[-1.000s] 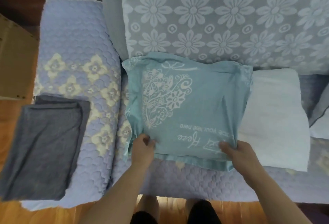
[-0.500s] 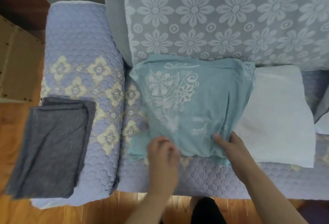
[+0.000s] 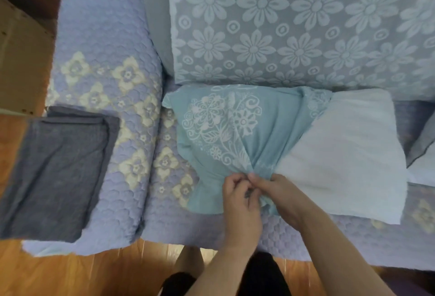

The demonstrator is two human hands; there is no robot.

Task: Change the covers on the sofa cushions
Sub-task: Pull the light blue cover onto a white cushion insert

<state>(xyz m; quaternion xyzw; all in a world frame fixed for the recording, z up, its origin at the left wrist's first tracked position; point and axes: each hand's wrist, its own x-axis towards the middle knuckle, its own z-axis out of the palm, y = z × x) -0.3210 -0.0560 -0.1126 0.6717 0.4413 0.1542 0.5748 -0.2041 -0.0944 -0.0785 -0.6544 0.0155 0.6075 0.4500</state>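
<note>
Both sets of fingers point(image 3: 253, 178) pinch the bunched near edge of a teal cushion cover point(image 3: 219, 135), left hand point(image 3: 240, 198) and right hand point(image 3: 286, 193) meeting knuckle to knuckle at what is probably its zipper. The step likely goes best if one hand holds the seam taut while the other draws the pull straight along it. The cover, printed with white flowers, lies creased on the quilted sofa seat point(image 3: 179, 225), a white cushion insert point(image 3: 348, 154) touching it at 3 o'clock, folded grey covers point(image 3: 51, 171) well apart at 9 o'clock.
</note>
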